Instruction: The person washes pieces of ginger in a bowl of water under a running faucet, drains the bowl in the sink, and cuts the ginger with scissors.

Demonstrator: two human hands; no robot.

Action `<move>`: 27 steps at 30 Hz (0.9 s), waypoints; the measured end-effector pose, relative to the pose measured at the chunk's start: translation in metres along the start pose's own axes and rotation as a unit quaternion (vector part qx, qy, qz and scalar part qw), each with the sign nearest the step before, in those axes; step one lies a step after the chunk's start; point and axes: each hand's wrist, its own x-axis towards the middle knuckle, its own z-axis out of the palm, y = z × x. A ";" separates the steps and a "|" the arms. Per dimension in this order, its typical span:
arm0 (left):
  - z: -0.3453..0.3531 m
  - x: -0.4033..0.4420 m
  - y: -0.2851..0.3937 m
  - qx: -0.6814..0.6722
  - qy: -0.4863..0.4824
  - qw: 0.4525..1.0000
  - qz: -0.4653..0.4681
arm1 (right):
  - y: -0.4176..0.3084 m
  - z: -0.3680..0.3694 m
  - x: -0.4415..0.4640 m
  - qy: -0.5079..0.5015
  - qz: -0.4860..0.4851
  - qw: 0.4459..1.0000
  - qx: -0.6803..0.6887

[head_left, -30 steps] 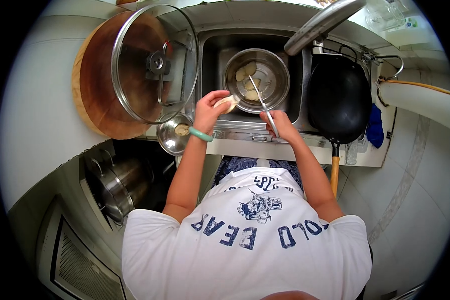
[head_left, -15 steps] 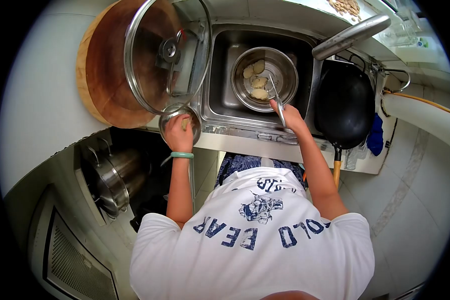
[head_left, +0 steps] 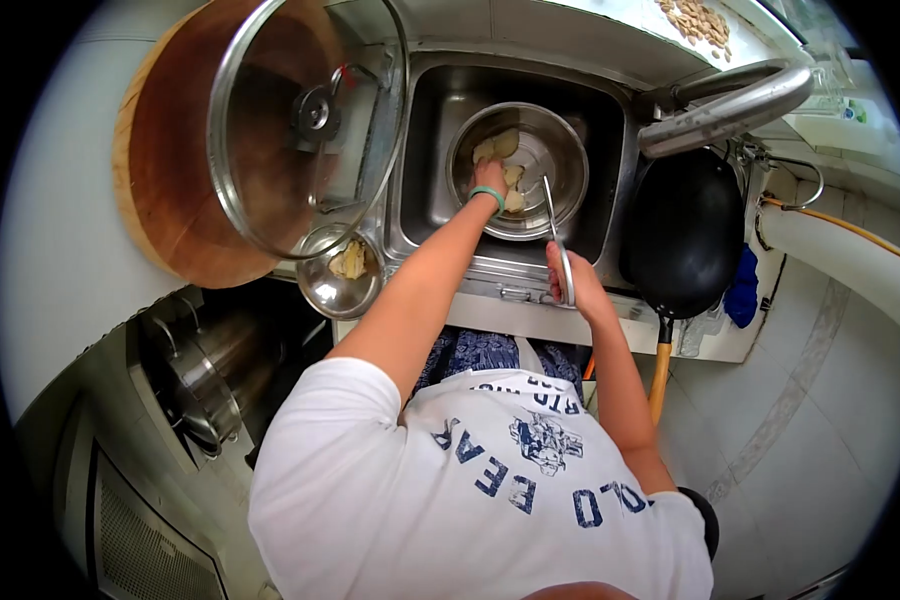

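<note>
A round steel basin (head_left: 571,190) sits in the sink with several pale yellow, lumpy food pieces (head_left: 503,143) in it; they look like peeled ginger. My left hand (head_left: 488,176), with a green bangle at the wrist, reaches into the basin, its fingers stretched down among the pieces and partly hidden. Over the sink's front edge, my right hand (head_left: 582,285) grips scissors (head_left: 558,232), narrow blades pointing up across the basin's rim. To the left, a small steel bowl (head_left: 320,291) holds similar pale pieces (head_left: 349,261).
A glass lid (head_left: 215,150) rises over a round wooden board (head_left: 145,190) on the left. The faucet (head_left: 730,112) juts over the sink's right side. A black wok (head_left: 685,220) lies right of it. Nuts (head_left: 697,22) rest on the back ledge; steel pots (head_left: 205,365) stand lower left.
My left hand has moved from the small bowl, where it held a pale piece, rightward into the basin. The piece lies in the bowl. My right hand keeps the scissors, now slightly lower.
</note>
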 end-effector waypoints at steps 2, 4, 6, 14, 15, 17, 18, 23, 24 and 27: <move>0.009 0.009 0.003 0.017 0.007 1.000 0.001 | 0.006 -0.001 -0.005 -0.006 0.002 1.000 0.008; 0.014 0.013 0.004 0.169 -0.063 0.984 0.008 | 0.009 0.000 -0.012 0.013 -0.028 1.000 0.005; 0.011 0.013 0.007 0.194 -0.076 0.978 0.027 | 0.011 0.000 -0.014 0.006 -0.028 0.999 0.019; 0.008 0.019 0.003 -0.296 -0.156 0.939 -0.077 | 0.016 -0.009 -0.012 0.017 -0.038 0.999 0.020; -0.013 0.008 0.018 -0.416 -0.193 0.881 -0.119 | 0.015 -0.009 -0.011 0.024 -0.048 0.998 0.026; -0.058 -0.019 0.051 -0.544 -0.247 0.786 -0.159 | 0.015 -0.010 -0.009 0.033 -0.060 0.997 0.034; -0.070 -0.028 0.057 -0.542 -0.248 0.787 -0.157 | 0.014 -0.010 -0.009 0.026 -0.074 0.995 0.066; -0.121 -0.073 0.086 -0.700 -0.291 0.638 -0.136 | 0.006 -0.008 -0.016 -0.012 -0.106 0.986 0.130; -0.128 -0.079 0.089 -0.715 -0.293 0.621 -0.136 | 0.003 -0.008 -0.020 -0.030 -0.119 0.982 0.141; -0.144 -0.091 0.094 -0.739 -0.303 0.588 -0.124 | -0.001 -0.006 -0.028 -0.074 -0.140 0.969 0.192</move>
